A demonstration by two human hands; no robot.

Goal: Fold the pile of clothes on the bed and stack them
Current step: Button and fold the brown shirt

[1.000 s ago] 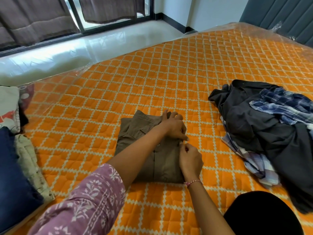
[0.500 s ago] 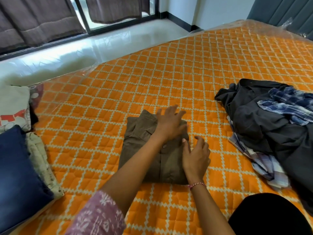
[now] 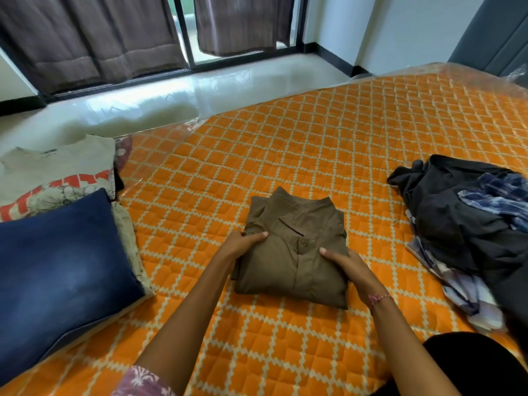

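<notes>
I see the folded brown shirt (image 3: pixel 294 252) mid-bed (image 3: pixel 285 155). Left hand (image 3: pixel 243 245) and right hand (image 3: pixel 347 262) grip its sides, thumbs on top. Unfolded pile (image 3: pixel 468 224) lies right of it, folded stack (image 3: pixel 57 224) left.

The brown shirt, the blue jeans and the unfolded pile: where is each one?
brown shirt (image 3: pixel 297 252): head view, its buttoned front.
blue jeans (image 3: pixel 60 270): head view, faded middle.
unfolded pile (image 3: pixel 451 212): head view, its dark garment.
</notes>
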